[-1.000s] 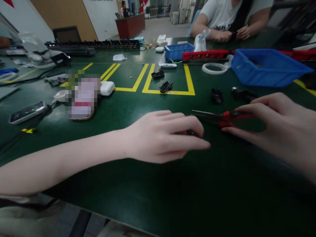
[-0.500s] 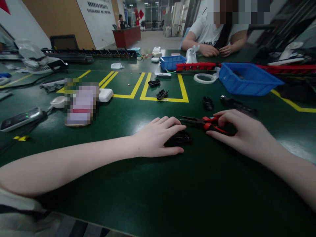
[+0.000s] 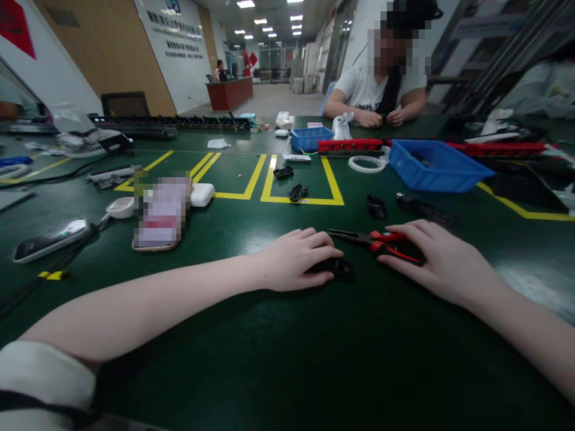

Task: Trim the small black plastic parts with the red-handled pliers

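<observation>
On the dark green table, my left hand (image 3: 299, 260) has its fingers and thumb around a black plastic part (image 3: 336, 267), whose left portion is hidden under the palm. To the right, my right hand (image 3: 442, 257) grips the red and black handles of long-nose pliers (image 3: 377, 240). The pliers point left, their tips just above the black part without touching it. Beyond the pliers lie a small black piece (image 3: 376, 206) and a longer black object (image 3: 426, 209). Two more black pieces, one nearer (image 3: 299, 191) and one farther (image 3: 283, 172), rest inside a yellow taped outline.
A blue bin (image 3: 438, 170) stands at the back right, beside a white ring (image 3: 366, 164) and a red strip (image 3: 350, 145). On the left lie a phone (image 3: 162, 215), a white case (image 3: 202, 194) and cabled devices. Another person (image 3: 380, 90) sits across the table.
The view has tilted up, so the table's contents appear lower. My left hand's fingers have drawn closer around the black part. The pliers remain in my right hand.
</observation>
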The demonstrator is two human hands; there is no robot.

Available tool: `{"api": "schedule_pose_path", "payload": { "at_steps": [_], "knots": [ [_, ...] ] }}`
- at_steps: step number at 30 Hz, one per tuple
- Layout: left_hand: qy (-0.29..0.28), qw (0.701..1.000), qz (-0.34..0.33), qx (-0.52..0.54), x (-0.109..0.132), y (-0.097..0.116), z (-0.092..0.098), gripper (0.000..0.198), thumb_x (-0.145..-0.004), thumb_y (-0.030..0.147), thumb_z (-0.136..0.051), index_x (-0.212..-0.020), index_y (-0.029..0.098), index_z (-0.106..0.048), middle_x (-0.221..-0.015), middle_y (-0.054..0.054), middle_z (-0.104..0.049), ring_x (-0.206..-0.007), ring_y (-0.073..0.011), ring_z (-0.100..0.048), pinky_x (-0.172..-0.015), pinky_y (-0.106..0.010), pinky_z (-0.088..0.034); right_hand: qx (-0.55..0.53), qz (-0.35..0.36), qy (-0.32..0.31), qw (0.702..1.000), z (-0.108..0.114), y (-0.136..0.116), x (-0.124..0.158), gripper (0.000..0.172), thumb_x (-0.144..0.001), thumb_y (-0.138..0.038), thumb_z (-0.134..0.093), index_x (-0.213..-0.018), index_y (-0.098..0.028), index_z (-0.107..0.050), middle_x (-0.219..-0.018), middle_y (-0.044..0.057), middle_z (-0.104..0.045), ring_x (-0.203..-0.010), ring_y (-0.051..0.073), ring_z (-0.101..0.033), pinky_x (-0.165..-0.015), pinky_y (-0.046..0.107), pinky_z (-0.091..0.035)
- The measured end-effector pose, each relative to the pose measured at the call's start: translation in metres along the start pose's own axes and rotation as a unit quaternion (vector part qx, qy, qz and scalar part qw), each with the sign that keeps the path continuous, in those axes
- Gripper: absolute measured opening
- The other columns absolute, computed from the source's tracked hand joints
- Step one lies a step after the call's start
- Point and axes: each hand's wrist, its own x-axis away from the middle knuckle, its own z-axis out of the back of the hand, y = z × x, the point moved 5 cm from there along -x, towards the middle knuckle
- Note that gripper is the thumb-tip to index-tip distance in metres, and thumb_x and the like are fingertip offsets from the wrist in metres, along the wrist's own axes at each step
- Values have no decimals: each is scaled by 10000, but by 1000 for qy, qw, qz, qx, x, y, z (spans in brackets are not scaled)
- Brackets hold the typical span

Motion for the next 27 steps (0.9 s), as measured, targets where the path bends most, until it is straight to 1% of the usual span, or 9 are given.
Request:
{"api": "schedule_pose_path", "payload": {
  "at_steps": [4,8,11,14,17,19,21,24,27],
  "knots": [
    [4,1000,1,-5,1,3,0,385,-958,321,-499,-1301,146,-519,-1195,-108,-580,-1033,-222,-558,-893,-357,-489,23,8,20,1000,5,-5,2,528,-823,-649,-549,-1137,-227,-588,-1057,109,-618,-832,276,-643,-573,365,-497],
    [18,1000,23,10,1,2,0,439,-940,326,-504,-1333,131,-491,-1185,-122,-557,-997,-215,-579,-882,-351,-512,52,17,25,998,10,-5,1,438,-834,-579,-555,-1081,-218,-588,-1084,92,-600,-849,246,-636,-582,334,-490],
    [23,998,53,26,3,-1,-1,499,-923,333,-505,-1377,135,-446,-1215,-124,-526,-970,-209,-594,-848,-345,-532,94,43,43,994,19,-5,-2,411,-809,-483,-577,-1099,-192,-573,-1121,128,-591,-961,295,-605,-642,364,-492],
    [30,996,79,39,4,-4,-1,488,-905,324,-516,-1353,136,-470,-1196,-112,-518,-959,-204,-600,-838,-344,-540,147,66,57,985,25,-8,-3,397,-789,-370,-566,-1132,-170,-562,-1109,161,-596,-990,334,-569,-746,438,-474],
    [35,994,89,58,4,-6,-2,437,-889,299,-531,-1298,147,-510,-1160,-96,-519,-955,-198,-599,-854,-347,-539,194,62,85,975,29,-7,-3,368,-769,-241,-529,-1125,-157,-562,-1110,182,-601,-1041,364,-545,-864,521,-420],
    [35,992,95,73,3,-8,-2,401,-878,294,-546,-1254,155,-527,-1154,-91,-518,-957,-199,-601,-853,-350,-540,200,54,98,973,28,-3,-3,352,-746,-191,-516,-1092,-154,-566,-1095,184,-609,-1056,369,-543,-904,537,-401],
    [37,990,101,91,3,-10,-2,373,-869,287,-560,-1216,156,-525,-1156,-92,-525,-954,-199,-606,-839,-346,-540,183,45,97,977,26,1,-2,317,-730,-188,-523,-1043,-160,-569,-1036,170,-624,-1001,353,-566,-881,507,-429],
    [44,987,101,115,2,-11,0,351,-871,274,-574,-1198,171,-500,-1157,-85,-569,-967,-199,-614,-829,-338,-527,129,27,95,987,24,3,1,257,-729,-239,-557,-979,-181,-562,-951,131,-633,-864,302,-598,-746,422,-480],
    [34,986,108,122,2,-10,0,340,-898,306,-567,-1201,186,-471,-1038,-55,-642,-886,-192,-634,-755,-320,-507,92,46,109,989,24,-9,3,214,-750,-276,-570,-949,-198,-561,-941,109,-642,-825,275,-616,-693,386,-486]
  ]
}}
